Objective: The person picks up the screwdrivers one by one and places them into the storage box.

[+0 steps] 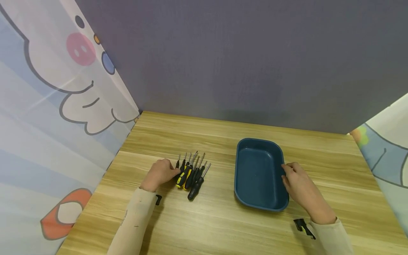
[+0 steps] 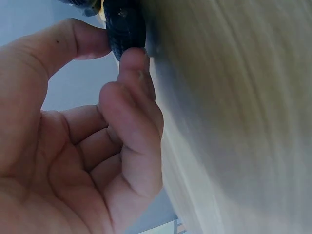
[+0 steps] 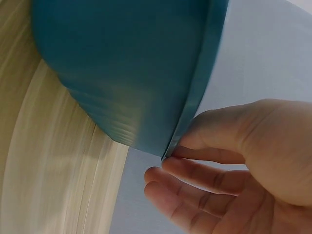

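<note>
Hands are working apart on the worktop [image 1: 223, 226]: the left hand [image 1: 159, 173] is pinching a black screwdriver handle [image 2: 124, 27] in the row of screwdrivers [image 1: 191, 173], the right hand [image 1: 298, 184] is pinching the blue tray [image 1: 259, 173] rim, so lifting one clear likely follows.

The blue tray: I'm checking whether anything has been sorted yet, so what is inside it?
Nothing shows inside the blue tray; its floor looks bare. The right hand touches its right rim, and the screwdrivers lie left of it on the table.
</note>
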The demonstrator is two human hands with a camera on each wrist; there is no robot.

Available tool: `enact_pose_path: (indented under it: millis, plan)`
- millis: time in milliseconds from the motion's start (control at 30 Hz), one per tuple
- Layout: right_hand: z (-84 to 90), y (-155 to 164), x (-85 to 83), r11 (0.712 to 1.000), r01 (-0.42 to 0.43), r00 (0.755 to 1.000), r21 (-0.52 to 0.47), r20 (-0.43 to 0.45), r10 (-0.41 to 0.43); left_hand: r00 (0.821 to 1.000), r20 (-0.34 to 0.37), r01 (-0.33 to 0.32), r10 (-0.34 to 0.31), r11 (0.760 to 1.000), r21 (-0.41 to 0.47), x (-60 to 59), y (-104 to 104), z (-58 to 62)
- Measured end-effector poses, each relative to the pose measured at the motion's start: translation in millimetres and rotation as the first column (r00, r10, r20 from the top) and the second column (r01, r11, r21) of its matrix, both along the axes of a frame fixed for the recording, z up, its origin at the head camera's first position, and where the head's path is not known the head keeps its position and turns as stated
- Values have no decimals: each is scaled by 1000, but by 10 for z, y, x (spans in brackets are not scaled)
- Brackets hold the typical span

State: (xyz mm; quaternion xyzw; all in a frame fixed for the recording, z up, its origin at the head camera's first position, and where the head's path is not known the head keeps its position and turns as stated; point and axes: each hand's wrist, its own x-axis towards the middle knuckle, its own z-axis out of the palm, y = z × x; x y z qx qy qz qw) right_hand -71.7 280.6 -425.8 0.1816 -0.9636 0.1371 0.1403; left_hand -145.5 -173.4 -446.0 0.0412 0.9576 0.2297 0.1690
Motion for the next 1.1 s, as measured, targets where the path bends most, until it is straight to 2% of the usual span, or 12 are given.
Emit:
enact_pose_path:
  millis: [200, 433, 667, 800, 1100]
  plan:
    - [9, -1, 3, 1000, -3, 1000, 5, 1, 3, 999, -39, -3, 4, 1000, 17, -16, 31, 104]
    - [4, -3, -3, 1000, -2, 1000, 10, 6, 2, 995, -83, 67, -63, 997, 47, -65, 258, 350]
    - [10, -6, 1, 1000, 5, 1000, 7, 7, -5, 973, -156, 180, -169, 982, 56, -202, 681, 529]
    - [5, 2, -5, 1000, 4, 1000, 6, 7, -4, 963, -156, 233, -219, 970, 75, -278, 963, 637]
    - [9, 1, -17, 1000, 5, 1000, 8, 20, -5, 934, -164, 340, -317, 931, 134, -325, 1541, 652]
